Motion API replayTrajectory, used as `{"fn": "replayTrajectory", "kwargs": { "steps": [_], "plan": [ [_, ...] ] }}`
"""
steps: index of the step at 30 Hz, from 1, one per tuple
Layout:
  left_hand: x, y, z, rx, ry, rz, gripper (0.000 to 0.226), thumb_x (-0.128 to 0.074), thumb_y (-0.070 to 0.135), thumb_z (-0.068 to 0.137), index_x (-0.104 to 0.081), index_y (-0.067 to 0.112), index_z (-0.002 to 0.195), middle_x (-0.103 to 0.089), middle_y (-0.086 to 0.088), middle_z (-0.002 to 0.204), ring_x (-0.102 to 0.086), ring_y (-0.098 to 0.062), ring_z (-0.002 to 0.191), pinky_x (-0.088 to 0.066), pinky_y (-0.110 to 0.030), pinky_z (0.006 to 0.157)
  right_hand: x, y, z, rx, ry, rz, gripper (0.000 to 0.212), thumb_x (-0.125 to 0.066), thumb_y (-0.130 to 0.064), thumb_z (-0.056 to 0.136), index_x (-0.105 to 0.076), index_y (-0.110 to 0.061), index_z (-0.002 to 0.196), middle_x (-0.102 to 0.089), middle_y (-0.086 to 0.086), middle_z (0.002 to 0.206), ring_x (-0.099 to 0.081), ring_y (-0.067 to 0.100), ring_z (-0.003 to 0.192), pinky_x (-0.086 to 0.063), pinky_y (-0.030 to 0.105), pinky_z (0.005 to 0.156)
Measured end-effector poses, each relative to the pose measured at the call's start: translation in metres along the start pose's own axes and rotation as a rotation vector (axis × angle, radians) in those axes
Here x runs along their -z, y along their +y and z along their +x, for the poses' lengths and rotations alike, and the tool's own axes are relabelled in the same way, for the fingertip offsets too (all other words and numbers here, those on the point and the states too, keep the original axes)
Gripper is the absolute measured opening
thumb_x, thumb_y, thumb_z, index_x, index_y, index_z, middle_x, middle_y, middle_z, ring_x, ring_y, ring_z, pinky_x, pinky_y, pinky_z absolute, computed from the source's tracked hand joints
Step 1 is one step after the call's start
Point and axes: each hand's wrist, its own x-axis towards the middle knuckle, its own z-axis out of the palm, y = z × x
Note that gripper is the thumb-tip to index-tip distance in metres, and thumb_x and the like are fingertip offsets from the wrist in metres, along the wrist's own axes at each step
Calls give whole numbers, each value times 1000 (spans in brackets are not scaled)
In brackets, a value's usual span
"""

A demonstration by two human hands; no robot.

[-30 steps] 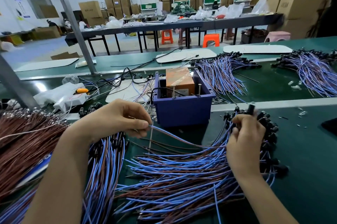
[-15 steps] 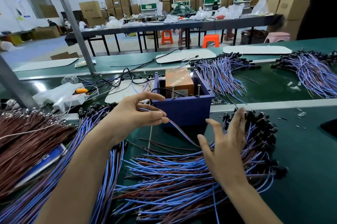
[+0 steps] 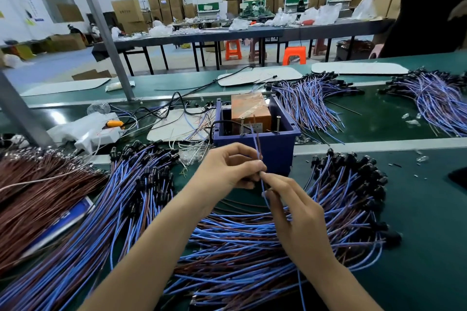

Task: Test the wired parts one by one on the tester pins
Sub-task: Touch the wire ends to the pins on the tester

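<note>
Together left grip [image 3: 225, 174] and right grip [image 3: 295, 212] pinch one wired part [image 3: 257, 146] near tester pins [image 3: 278, 123]

Stacked cardboard boxes [image 3: 127, 9] line the far wall behind a long dark table [image 3: 202, 37] strewn with plastic bags [image 3: 326, 13]; orange stools [image 3: 233, 49] stand beneath it; a slanted grey post [image 3: 106, 30] meets the green desk [image 3: 429, 209]; white boards [image 3: 358, 68] lie flat on it; a person in black [image 3: 429, 7] stands far right.
</note>
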Motion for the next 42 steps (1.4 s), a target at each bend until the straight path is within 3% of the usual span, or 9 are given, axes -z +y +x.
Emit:
{"fn": "replayTrajectory", "kwargs": {
  "steps": [8,13,20,23,26,30,34,38,42],
  "plan": [
    [-13,-22,6,-6,167,-150,28,-69,-3,80,-44,7,86,-69,-14,71,-69,-17,65,-58,-25,60,-1,5,1,-123,21,95,20,-60,-6,87,-72,-7,103,-68,-5,105,-61,0,100,-47,13,90],
    [-19,-29,7,-42,135,-146,18,-66,-7,82,-54,6,75,-68,-12,77,-69,-12,74,-56,-21,66,0,6,1,-228,61,157,22,-60,-5,87,-73,-9,104,-68,-10,103,-64,-1,96,-49,13,85],
    [-18,-31,7,-77,228,-152,9,-62,-6,86,-58,3,85,-70,-15,83,-72,-21,74,-56,-22,63,3,5,2,-333,129,159,23,-61,-1,89,-72,-13,106,-68,-11,104,-63,-3,98,-47,10,85],
    [-14,-31,10,-84,271,-137,6,-58,-4,89,-57,2,91,-66,-20,92,-72,-23,72,-57,-24,62,5,6,3,-428,176,162,27,-59,0,90,-70,-18,107,-67,-11,102,-65,-3,81,-48,7,73],
    [-10,-33,13,-57,265,-88,11,-56,-3,91,-60,6,95,-68,-13,96,-70,-14,69,-56,-23,64,6,10,3,-499,190,142,30,-56,3,91,-69,-17,110,-65,-12,102,-63,0,68,-47,6,62],
    [-10,-35,15,-5,218,-87,25,-53,-9,90,-63,11,100,-70,-5,102,-64,-9,68,-56,-24,66,8,15,2,-548,135,107,34,-54,7,91,-68,-12,115,-70,3,100,-56,0,59,-43,8,68],
    [-9,-34,15,17,200,-86,31,-52,-12,89,-64,14,101,-69,-2,107,-63,-10,70,-57,-26,66,8,15,2,-568,87,50,41,-52,11,90,-63,-10,124,-69,6,112,-42,-8,67,-43,25,77],
    [-9,-34,14,-1,189,-22,34,-51,-11,89,-65,19,99,-70,1,107,-62,-9,69,-55,-22,65,8,13,3,-573,122,40,42,-51,12,90,-61,-8,127,-63,-2,118,-65,19,93,-53,37,92],
    [-11,-34,13,-2,173,11,35,-50,-11,89,-65,19,99,-69,1,107,-61,-11,70,-54,-21,64,8,10,5,-597,135,57,41,-51,9,91,-58,-7,128,-61,-5,117,-63,18,101,-48,25,94]
  ]
}}
